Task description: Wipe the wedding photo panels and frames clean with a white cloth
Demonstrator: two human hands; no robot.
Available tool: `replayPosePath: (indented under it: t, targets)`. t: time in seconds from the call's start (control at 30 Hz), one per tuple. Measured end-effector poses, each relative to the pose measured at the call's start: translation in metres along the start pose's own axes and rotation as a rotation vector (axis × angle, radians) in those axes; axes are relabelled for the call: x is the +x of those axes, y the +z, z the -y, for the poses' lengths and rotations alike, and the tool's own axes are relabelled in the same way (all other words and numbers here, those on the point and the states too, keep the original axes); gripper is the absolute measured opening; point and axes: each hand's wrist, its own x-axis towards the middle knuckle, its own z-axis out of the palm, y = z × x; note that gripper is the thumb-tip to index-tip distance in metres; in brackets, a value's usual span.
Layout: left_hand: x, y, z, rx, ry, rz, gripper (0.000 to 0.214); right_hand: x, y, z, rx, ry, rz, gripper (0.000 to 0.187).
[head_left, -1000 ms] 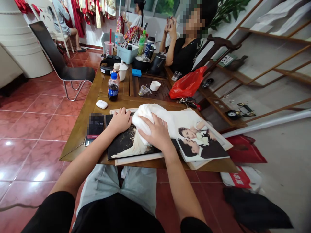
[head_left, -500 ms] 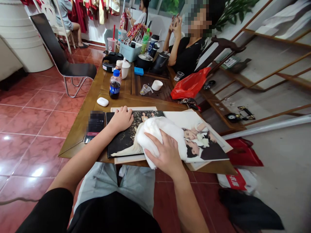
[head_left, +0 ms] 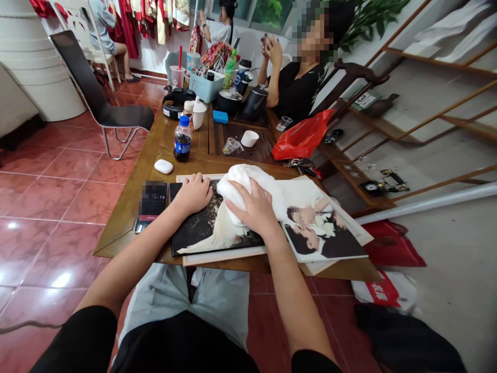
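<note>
My right hand (head_left: 252,206) presses a bunched white cloth (head_left: 243,178) against the upper edge of a dark wedding photo panel (head_left: 205,233). My left hand (head_left: 193,195) lies flat on that panel's top left corner, holding nothing. A lighter wedding photo board (head_left: 322,228) overlaps the panel on the right, and the cloth runs onto it. Both rest on a wooden table (head_left: 128,220), with further pale boards showing beneath them.
Left of the panel lie a phone (head_left: 153,199) and a white earbud case (head_left: 163,166). Farther back stand a cola bottle (head_left: 182,140) and a tea tray (head_left: 244,147). A seated person (head_left: 295,83) holds a phone beyond a red plastic bag (head_left: 302,135).
My right hand and the cloth have moved back up the boards, away from me, after shifting toward me and rightward half a second ago. My left hand stays in place.
</note>
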Motion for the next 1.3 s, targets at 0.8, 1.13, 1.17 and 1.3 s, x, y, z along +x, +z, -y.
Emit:
replayPosePath:
  t: [0.8, 1.13, 1.17, 1.3]
  targets:
    - [0.0, 0.0, -0.001, 0.0, -0.012, -0.001, 0.042, -0.082, -0.015, -0.004, 0.006, -0.052, 0.023, 0.056]
    - [0.001, 0.005, 0.002, 0.012, 0.001, -0.018, 0.042, -0.016, -0.006, -0.012, 0.047, 0.095, 0.014, 0.056]
    - [0.001, 0.006, 0.002, 0.009, -0.001, -0.022, 0.042, -0.014, -0.005, -0.012, 0.044, 0.097, 0.003, 0.056]
    - [0.001, 0.006, 0.001, -0.01, -0.018, -0.029, 0.04, -0.016, 0.0, -0.012, 0.015, 0.084, -0.066, 0.055]
